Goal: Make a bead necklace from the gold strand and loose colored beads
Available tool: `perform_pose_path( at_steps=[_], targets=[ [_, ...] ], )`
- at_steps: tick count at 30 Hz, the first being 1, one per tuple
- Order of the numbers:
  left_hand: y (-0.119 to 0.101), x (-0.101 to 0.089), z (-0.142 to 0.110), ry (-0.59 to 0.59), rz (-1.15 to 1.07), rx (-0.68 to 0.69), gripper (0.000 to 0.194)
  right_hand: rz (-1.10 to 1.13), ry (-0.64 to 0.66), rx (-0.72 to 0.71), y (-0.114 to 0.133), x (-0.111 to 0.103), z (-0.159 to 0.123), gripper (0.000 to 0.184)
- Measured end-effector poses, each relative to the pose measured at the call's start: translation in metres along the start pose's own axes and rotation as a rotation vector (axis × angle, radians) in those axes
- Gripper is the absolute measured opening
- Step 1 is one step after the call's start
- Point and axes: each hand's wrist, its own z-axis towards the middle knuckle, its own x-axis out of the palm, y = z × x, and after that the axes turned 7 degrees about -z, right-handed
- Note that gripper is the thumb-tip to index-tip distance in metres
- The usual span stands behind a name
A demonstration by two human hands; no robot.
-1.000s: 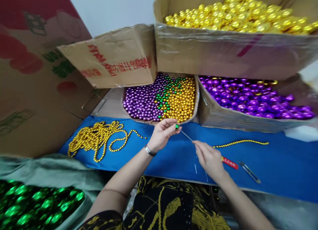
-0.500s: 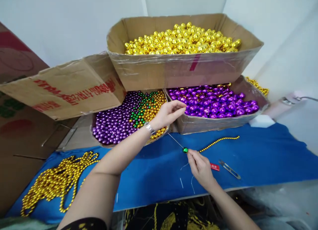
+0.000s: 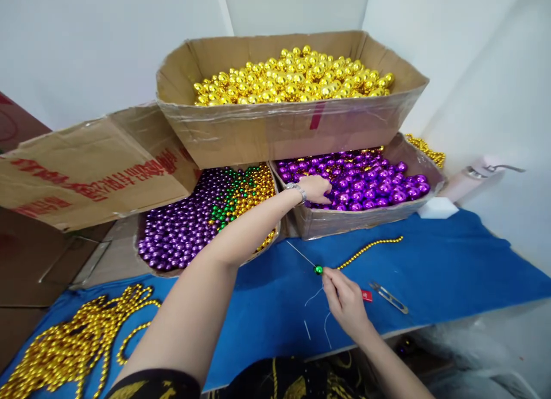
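My left hand, with a metal watch band on the wrist, is down among shiny purple beads in the right-hand cardboard box. Its fingers are curled, and what the tips hold, if anything, is hidden. Over the blue cloth, my right hand pinches a long thin needle, which points up and left. A green bead sits on the needle just beyond those fingertips. A string of small gold beads lies behind the right hand, and loose white thread lies near it.
A box of gold beads stands on top. Lower left, another box holds small purple beads, with green and gold ones. Gold bead strands lie on the blue cloth. Thread snips and a red tag lie right.
My left hand has moved from above the box edge down into the purple beads, its fingers curling. My right hand still holds the needle and green bead. The view has shifted slightly.
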Motion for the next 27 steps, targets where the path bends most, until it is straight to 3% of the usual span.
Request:
perform_pose_path(
  at_steps=[3,7,16,19,24,27],
  targets=[
    [0.004,-0.012,0.008,-0.067,-0.065,0.081,0.032,0.009,0.003,0.005,-0.004,0.002,0.001,0.018],
    [0.012,-0.022,0.026,-0.243,-0.030,-0.015,0.032,0.020,0.009,0.015,-0.011,0.003,0.002,0.017],
    [0.023,0.000,0.100,-0.007,0.025,-0.084,0.024,0.055,0.017,0.046,-0.023,0.002,0.006,0.018],
    [0.025,0.000,0.113,0.050,0.004,-0.113,0.028,0.061,0.018,0.069,-0.030,0.004,0.003,0.018],
    [0.029,-0.016,0.092,0.131,-0.113,-0.027,0.034,0.025,0.063,0.074,-0.045,0.012,-0.003,0.020],
    [0.026,-0.030,0.056,0.032,-0.288,0.090,0.036,-0.167,0.145,-0.014,-0.052,0.022,-0.008,0.023]
  ],
)
